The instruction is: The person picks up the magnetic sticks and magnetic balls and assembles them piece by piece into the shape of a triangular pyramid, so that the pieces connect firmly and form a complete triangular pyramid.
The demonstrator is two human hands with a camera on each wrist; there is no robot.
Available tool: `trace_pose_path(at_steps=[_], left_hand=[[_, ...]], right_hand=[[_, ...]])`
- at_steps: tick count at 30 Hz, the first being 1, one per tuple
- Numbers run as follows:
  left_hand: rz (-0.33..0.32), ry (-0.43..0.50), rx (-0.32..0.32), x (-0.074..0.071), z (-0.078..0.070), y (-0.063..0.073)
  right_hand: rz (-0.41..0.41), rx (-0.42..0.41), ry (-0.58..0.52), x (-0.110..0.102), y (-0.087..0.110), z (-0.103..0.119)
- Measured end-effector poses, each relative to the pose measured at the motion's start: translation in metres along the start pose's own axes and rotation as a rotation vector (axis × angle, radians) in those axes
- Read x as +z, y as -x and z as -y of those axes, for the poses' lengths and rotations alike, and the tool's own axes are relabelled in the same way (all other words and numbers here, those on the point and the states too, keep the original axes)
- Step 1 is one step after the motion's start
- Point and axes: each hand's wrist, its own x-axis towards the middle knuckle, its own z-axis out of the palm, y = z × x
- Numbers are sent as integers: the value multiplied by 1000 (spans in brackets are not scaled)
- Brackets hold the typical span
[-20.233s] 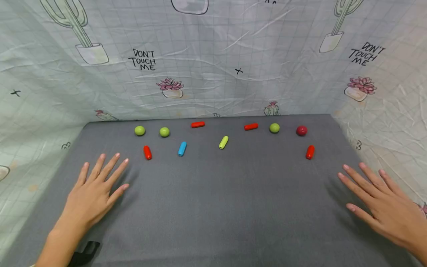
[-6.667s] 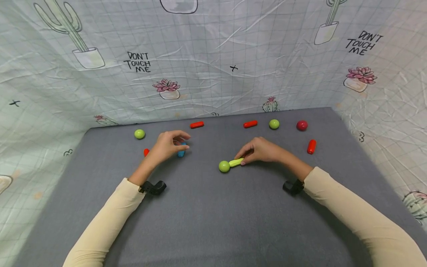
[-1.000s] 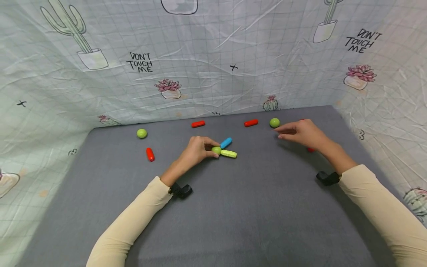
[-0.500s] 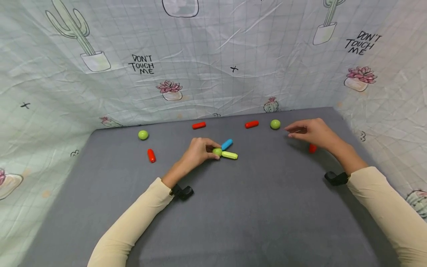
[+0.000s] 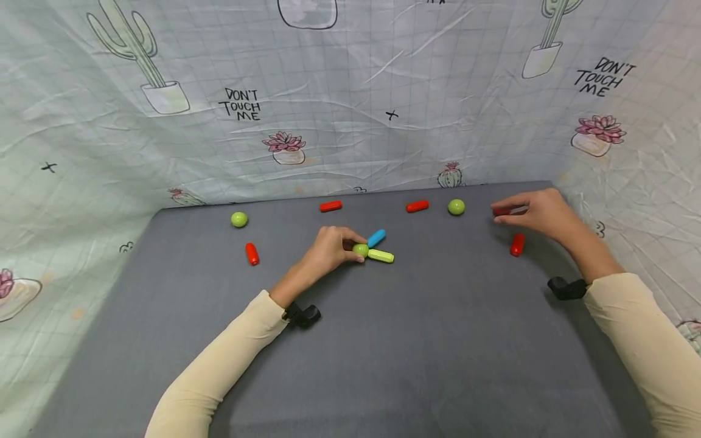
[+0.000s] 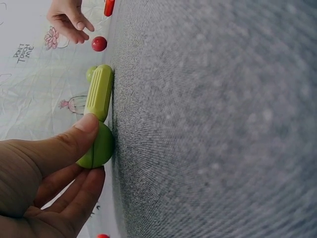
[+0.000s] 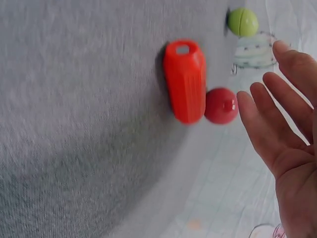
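My left hand (image 5: 328, 248) pinches a green ball (image 5: 360, 250) between thumb and fingers on the grey table. A yellow-green ribbed stick (image 5: 381, 256) is joined to or touching that ball and points right. A blue stick (image 5: 376, 238) points away from it, toward the back right. In the left wrist view the thumb (image 6: 74, 141) presses the ball's near side. My right hand (image 5: 542, 213) hovers over a red ball (image 7: 221, 105) at the back right. Its fingers are spread and loosely bent; the left wrist view shows them apart from the ball. A red stick (image 5: 517, 244) lies just in front.
Along the back edge lie two red sticks (image 5: 331, 206) and a green ball (image 5: 456, 207). Another green ball (image 5: 238, 219) and a red stick (image 5: 251, 253) lie on the left. A patterned cloth (image 5: 350, 109) hangs behind the grey table (image 5: 416, 353).
Over the last second my right hand has moved right, from beside the back green ball to the red ball. Earlier, the yellow-green stick, then the blue one, came together with the ball my left hand pinches.
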Motion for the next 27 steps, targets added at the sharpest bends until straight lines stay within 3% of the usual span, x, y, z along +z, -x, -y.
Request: trace_pose_path(at_steps=[10, 20, 27], left_hand=[[-1, 0, -5, -1, 1, -1], [17, 11, -24, -1, 1, -2], [22, -2, -22, 0, 2, -3]], right_hand=[[46, 233, -43, -7, 5, -18], [41, 296, -53, -7, 2, -36], [91, 325, -35, -3, -5, -41]])
